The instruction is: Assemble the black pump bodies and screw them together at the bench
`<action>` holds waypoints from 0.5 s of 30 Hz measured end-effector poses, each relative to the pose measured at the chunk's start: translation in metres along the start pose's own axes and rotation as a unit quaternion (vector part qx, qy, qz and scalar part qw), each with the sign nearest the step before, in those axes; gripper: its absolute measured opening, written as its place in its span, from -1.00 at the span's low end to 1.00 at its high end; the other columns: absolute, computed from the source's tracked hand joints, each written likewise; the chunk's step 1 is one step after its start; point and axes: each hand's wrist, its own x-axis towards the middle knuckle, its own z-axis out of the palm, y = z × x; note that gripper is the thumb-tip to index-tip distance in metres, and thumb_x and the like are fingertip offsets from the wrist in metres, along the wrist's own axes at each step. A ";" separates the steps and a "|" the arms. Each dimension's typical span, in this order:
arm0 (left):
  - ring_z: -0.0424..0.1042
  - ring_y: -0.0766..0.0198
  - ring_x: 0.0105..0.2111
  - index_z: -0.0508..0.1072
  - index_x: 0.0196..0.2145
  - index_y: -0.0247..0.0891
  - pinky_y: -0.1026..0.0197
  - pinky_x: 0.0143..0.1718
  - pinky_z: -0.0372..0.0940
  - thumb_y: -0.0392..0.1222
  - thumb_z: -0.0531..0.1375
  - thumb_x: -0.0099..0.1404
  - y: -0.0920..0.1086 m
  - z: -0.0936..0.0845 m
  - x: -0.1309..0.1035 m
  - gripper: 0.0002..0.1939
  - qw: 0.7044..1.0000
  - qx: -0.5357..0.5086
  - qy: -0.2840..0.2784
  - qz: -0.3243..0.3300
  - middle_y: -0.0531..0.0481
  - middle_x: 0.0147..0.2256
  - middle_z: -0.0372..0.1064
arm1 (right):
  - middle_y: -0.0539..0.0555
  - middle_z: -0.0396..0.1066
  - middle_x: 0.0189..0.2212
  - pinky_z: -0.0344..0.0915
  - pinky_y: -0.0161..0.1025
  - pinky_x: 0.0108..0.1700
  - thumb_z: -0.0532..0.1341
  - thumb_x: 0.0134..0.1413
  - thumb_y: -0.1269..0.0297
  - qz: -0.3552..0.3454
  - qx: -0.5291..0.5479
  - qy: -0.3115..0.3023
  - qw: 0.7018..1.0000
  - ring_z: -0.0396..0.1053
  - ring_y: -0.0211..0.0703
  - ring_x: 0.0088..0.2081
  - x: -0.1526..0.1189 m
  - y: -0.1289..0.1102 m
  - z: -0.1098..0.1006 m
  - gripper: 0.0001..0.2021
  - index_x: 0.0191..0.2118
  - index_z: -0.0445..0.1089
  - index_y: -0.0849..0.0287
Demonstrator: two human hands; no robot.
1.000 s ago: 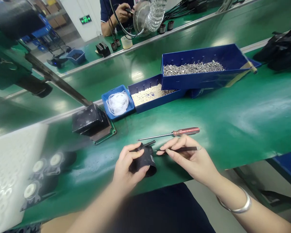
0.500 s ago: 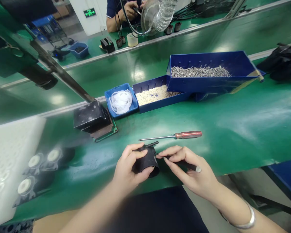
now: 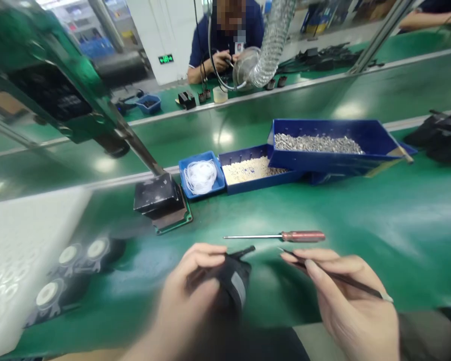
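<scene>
My left hand (image 3: pixel 190 281), partly blurred, is closed round a black cylindrical housing (image 3: pixel 227 281) with a light grey patch on its side. A thin black stub (image 3: pixel 246 252) sticks out from the top of that part. To the right, apart from the housing, my right hand (image 3: pixel 349 286) grips slim dark tweezers (image 3: pixel 346 280) like a pen, their fine tip pointing left. Just beyond both hands a screwdriver (image 3: pixel 302 236) with a red handle lies on the green bench (image 3: pixel 361 210), its shaft to the left.
Behind are a blue tray (image 3: pixel 186 183) of white tubing, a bin (image 3: pixel 244 187) of small cream pieces and a bin (image 3: pixel 334 163) of screws. A press stand (image 3: pixel 158 195) and several black parts with white discs (image 3: pixel 97 248) are left. A co-worker (image 3: pixel 225 50) sits opposite.
My right hand and the tweezers have drawn away from the housing to the right. My left hand has turned the housing and brought it nearer. The head view has shifted upward.
</scene>
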 end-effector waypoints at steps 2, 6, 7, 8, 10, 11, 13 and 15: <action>0.54 0.06 -0.11 0.55 -0.18 -0.11 0.09 -0.19 0.50 0.17 0.16 0.33 0.016 -0.003 -0.001 -0.65 0.999 0.004 0.000 0.032 -0.17 -0.10 0.50 | 0.11 0.52 -0.18 0.56 -0.18 -0.02 0.23 0.17 0.54 -0.008 -0.016 -0.004 1.000 0.58 -0.01 -0.18 -0.001 -0.002 -0.001 -0.85 -0.24 0.36 0.12; 0.54 0.07 -0.13 0.56 -0.22 -0.11 0.12 -0.19 0.49 0.16 0.21 0.29 0.022 -0.004 0.005 -0.67 0.998 0.058 0.008 0.036 -0.15 -0.14 0.50 | 0.12 0.52 -0.17 0.57 -0.16 -0.05 0.19 0.14 0.60 -0.054 -0.062 -0.048 0.995 0.58 0.00 -0.16 -0.008 -0.013 0.004 -0.77 -0.22 0.34 0.09; 0.54 0.08 -0.13 0.57 -0.23 -0.12 0.12 -0.19 0.47 0.15 0.22 0.29 0.017 -0.003 0.007 -0.68 0.997 0.072 0.009 0.024 -0.15 -0.15 0.50 | 0.13 0.52 -0.16 0.58 -0.15 -0.07 0.18 0.13 0.63 -0.071 -0.085 -0.078 0.991 0.57 0.01 -0.15 -0.010 -0.017 0.006 -0.75 -0.20 0.33 0.09; 0.53 0.09 -0.13 0.57 -0.25 -0.13 0.13 -0.19 0.46 0.13 0.21 0.30 0.011 -0.002 0.008 -0.70 0.996 0.082 0.009 0.011 -0.14 -0.15 0.50 | 0.14 0.53 -0.15 0.58 -0.15 -0.08 0.18 0.11 0.66 -0.093 -0.116 -0.118 0.982 0.56 0.01 -0.13 -0.012 -0.019 0.008 -0.72 -0.19 0.33 0.09; 0.52 0.09 -0.12 0.56 -0.26 -0.14 0.13 -0.19 0.43 0.08 0.20 0.32 0.000 0.000 0.009 -0.73 0.995 0.095 0.006 -0.010 -0.14 -0.14 0.48 | 0.18 0.52 -0.10 0.56 -0.14 -0.06 0.17 0.07 0.70 -0.143 -0.180 -0.202 0.952 0.53 0.02 -0.06 -0.015 -0.020 0.010 -0.66 -0.14 0.34 0.12; 0.51 0.09 -0.11 0.56 -0.25 -0.15 0.12 -0.18 0.41 0.06 0.20 0.33 -0.005 0.002 0.008 -0.74 0.995 0.097 0.001 -0.016 -0.15 -0.14 0.47 | 0.21 0.51 -0.07 0.55 -0.14 -0.03 0.17 0.05 0.70 -0.171 -0.205 -0.235 0.935 0.52 0.02 -0.03 -0.017 -0.019 0.011 -0.64 -0.10 0.35 0.14; 0.49 0.08 -0.09 0.55 -0.25 -0.17 0.11 -0.17 0.38 0.01 0.20 0.33 -0.010 0.004 0.007 -0.77 0.994 0.102 -0.010 -0.030 -0.15 -0.12 0.45 | 0.26 0.49 -0.03 0.52 -0.14 0.00 0.15 0.06 0.70 -0.212 -0.230 -0.273 0.910 0.48 0.02 0.03 -0.020 -0.014 0.012 -0.63 -0.05 0.35 0.19; 0.47 0.08 -0.08 0.54 -0.24 -0.18 0.10 -0.15 0.36 -0.03 0.20 0.33 -0.011 0.005 0.005 -0.79 0.993 0.111 -0.022 -0.045 -0.15 -0.10 0.44 | 0.29 0.47 -0.01 0.50 -0.12 0.02 0.13 0.11 0.68 -0.231 -0.231 -0.292 0.899 0.45 0.01 0.07 -0.022 -0.008 0.012 -0.65 -0.02 0.33 0.23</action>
